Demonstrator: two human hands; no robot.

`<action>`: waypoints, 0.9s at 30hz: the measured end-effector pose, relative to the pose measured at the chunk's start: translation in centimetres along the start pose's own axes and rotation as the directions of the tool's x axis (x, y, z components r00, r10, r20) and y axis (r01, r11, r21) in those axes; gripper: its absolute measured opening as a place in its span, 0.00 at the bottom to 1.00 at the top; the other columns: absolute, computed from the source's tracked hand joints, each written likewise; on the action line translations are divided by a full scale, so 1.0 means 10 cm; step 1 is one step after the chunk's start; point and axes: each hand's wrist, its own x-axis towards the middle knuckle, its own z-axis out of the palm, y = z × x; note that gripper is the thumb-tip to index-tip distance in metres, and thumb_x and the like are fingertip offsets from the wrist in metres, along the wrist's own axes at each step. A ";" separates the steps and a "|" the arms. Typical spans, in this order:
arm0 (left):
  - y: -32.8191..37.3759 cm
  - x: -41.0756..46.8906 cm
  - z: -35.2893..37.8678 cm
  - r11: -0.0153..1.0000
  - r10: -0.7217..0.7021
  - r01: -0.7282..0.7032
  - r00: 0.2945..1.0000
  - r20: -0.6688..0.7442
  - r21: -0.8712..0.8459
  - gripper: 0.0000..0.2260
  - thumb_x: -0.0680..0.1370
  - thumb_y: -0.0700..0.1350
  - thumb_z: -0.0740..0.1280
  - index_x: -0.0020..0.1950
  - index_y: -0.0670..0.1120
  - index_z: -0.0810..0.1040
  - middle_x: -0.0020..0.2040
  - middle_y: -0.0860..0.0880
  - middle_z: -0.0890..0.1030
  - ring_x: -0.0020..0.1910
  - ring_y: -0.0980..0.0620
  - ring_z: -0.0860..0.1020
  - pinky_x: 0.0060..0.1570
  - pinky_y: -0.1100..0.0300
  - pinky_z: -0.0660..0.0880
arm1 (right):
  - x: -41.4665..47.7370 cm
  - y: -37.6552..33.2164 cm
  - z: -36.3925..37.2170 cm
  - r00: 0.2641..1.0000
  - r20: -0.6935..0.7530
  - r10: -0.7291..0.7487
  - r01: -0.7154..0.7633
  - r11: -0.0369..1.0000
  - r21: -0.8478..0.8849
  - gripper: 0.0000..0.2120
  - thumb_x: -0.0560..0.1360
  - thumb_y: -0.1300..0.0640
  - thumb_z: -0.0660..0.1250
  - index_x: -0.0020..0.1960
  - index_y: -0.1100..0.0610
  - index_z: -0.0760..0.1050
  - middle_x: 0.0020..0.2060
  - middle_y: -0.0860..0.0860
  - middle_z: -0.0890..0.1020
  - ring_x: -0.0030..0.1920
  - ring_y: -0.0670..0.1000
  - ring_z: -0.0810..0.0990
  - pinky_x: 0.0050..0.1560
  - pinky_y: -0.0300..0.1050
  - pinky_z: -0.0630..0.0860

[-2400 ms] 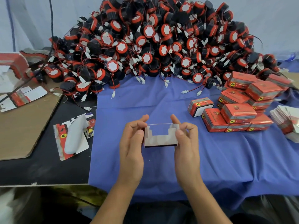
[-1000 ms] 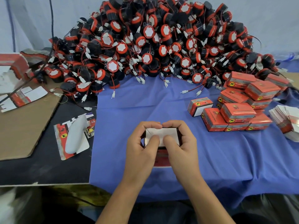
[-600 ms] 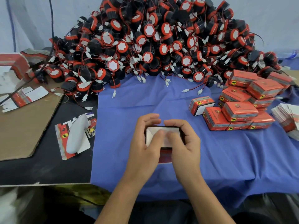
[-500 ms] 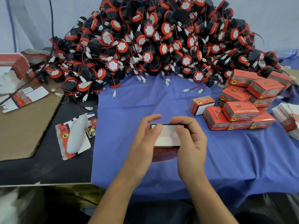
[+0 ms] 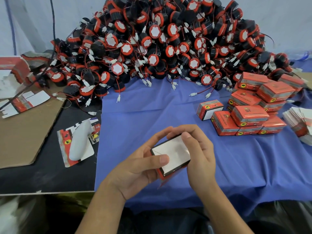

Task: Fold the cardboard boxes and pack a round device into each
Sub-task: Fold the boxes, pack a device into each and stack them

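1. Gripping a small red cardboard box [image 5: 172,154] in the lower middle of the frame, both hands are holding it just above the blue cloth [image 5: 152,112].
2. The left hand [image 5: 135,168] is wrapping round the box's near-left side, its thumb lying across the white face. The right hand [image 5: 199,154] is curling its fingers over the upper right edge.
3. The white face is tilting up toward the camera. It is looking like a folded-in flap, though it may be the box's inner floor.
4. A red flap is hanging loose below the lower edge, so the folding is probably not finished.
5. The pile of round devices [image 5: 168,48] is lying straight up the frame from the box, well apart from it. The right hand is sitting slightly nearer the pile's front edge, so it is likely the one to reach.
6. Finished boxes [image 5: 249,114] are sitting at the right of the frame.
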 end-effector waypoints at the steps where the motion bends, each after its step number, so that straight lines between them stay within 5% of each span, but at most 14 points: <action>1: -0.01 0.00 -0.01 1.000 -0.002 0.002 1.000 0.002 0.009 0.40 0.67 0.46 0.83 0.77 0.52 0.71 0.68 0.41 0.78 0.64 0.41 0.80 0.61 0.47 0.79 | -0.01 0.01 -0.01 1.000 -0.001 0.001 -0.001 1.000 -0.007 0.12 0.80 0.64 0.58 0.47 0.60 0.80 0.42 0.52 0.85 0.43 0.49 0.83 0.45 0.39 0.78; 6: -0.02 -0.02 -0.07 0.993 0.013 -0.012 1.000 -0.002 0.118 0.42 0.67 0.43 0.82 0.78 0.59 0.69 0.62 0.43 0.81 0.59 0.45 0.80 0.57 0.53 0.80 | 0.00 0.03 -0.07 0.997 0.060 0.047 -0.039 0.991 -0.126 0.12 0.82 0.60 0.58 0.50 0.57 0.82 0.47 0.51 0.86 0.46 0.46 0.82 0.46 0.36 0.76; 9: 0.06 -0.05 -0.12 0.909 0.088 -0.067 0.996 -0.031 0.412 0.47 0.70 0.40 0.81 0.78 0.70 0.62 0.63 0.46 0.81 0.58 0.48 0.82 0.54 0.58 0.80 | 0.02 0.05 -0.16 0.977 0.127 0.171 -0.145 0.970 -0.194 0.13 0.82 0.52 0.60 0.56 0.51 0.82 0.51 0.47 0.85 0.51 0.44 0.82 0.52 0.39 0.78; 11: 0.12 -0.04 -0.16 0.663 0.179 -0.085 0.983 -0.047 0.744 0.51 0.70 0.42 0.82 0.77 0.76 0.55 0.71 0.55 0.74 0.67 0.53 0.76 0.60 0.65 0.77 | 0.04 0.06 -0.24 0.944 0.191 0.270 -0.235 0.954 -0.187 0.15 0.81 0.48 0.61 0.62 0.48 0.81 0.58 0.48 0.84 0.61 0.47 0.81 0.62 0.44 0.78; 13: 0.16 0.01 -0.16 0.275 0.238 -0.019 0.970 -0.049 0.961 0.52 0.71 0.42 0.80 0.74 0.80 0.50 0.68 0.61 0.66 0.69 0.56 0.67 0.61 0.67 0.71 | 0.07 0.06 -0.30 0.899 0.283 0.334 -0.295 0.940 -0.172 0.15 0.80 0.48 0.65 0.66 0.45 0.78 0.59 0.48 0.84 0.61 0.47 0.82 0.63 0.46 0.79; 16: 0.15 0.10 -0.17 -0.279 0.305 -0.061 0.941 0.149 0.958 0.56 0.69 0.41 0.79 0.79 0.74 0.44 0.69 0.65 0.67 0.66 0.53 0.61 0.63 0.58 0.60 | 0.13 0.12 -0.35 0.905 0.278 0.322 -0.290 0.945 -0.152 0.24 0.79 0.58 0.72 0.71 0.47 0.70 0.57 0.53 0.84 0.58 0.49 0.82 0.60 0.48 0.79; 18: 0.14 0.13 -0.22 -0.429 0.360 -0.050 0.906 0.222 0.902 0.57 0.67 0.43 0.81 0.82 0.66 0.46 0.66 0.63 0.72 0.62 0.52 0.62 0.62 0.57 0.57 | 0.15 0.19 -0.39 0.907 0.249 0.340 -0.334 0.940 -0.067 0.35 0.75 0.61 0.73 0.77 0.44 0.65 0.60 0.55 0.83 0.61 0.49 0.81 0.58 0.44 0.79; 22: 0.02 0.14 -0.37 -0.343 0.519 -0.002 0.833 0.191 0.939 0.58 0.65 0.49 0.84 0.83 0.65 0.49 0.70 0.57 0.65 0.67 0.53 0.62 0.67 0.56 0.63 | 0.16 0.37 -0.50 0.890 0.272 0.367 -0.373 0.927 -0.032 0.39 0.73 0.65 0.75 0.79 0.47 0.64 0.68 0.54 0.79 0.71 0.52 0.76 0.62 0.48 0.79; 23: -0.03 0.13 -0.39 -0.213 0.567 -0.013 0.813 0.134 0.977 0.57 0.64 0.51 0.85 0.82 0.67 0.50 0.74 0.57 0.60 0.72 0.55 0.60 0.69 0.56 0.64 | 0.16 0.42 -0.52 0.889 0.280 0.362 -0.357 0.932 -0.069 0.37 0.74 0.66 0.75 0.78 0.49 0.67 0.69 0.53 0.78 0.71 0.52 0.75 0.64 0.50 0.79; 25: -0.12 0.13 -0.44 0.226 0.639 -0.101 0.766 -0.069 0.969 0.57 0.62 0.57 0.84 0.81 0.69 0.51 0.78 0.60 0.56 0.78 0.60 0.57 0.72 0.62 0.65 | 0.15 0.51 -0.55 0.907 0.241 0.346 -0.313 0.935 -0.165 0.32 0.76 0.69 0.73 0.75 0.49 0.71 0.70 0.53 0.76 0.72 0.49 0.74 0.65 0.48 0.78; 27: -0.20 0.15 -0.47 0.562 0.565 -0.144 0.786 -0.251 0.814 0.56 0.65 0.55 0.84 0.80 0.69 0.49 0.74 0.67 0.66 0.75 0.63 0.66 0.69 0.66 0.70 | 0.12 0.59 -0.58 0.929 0.195 0.314 -0.238 0.911 -0.336 0.33 0.75 0.70 0.74 0.71 0.44 0.72 0.69 0.50 0.75 0.70 0.44 0.74 0.66 0.45 0.76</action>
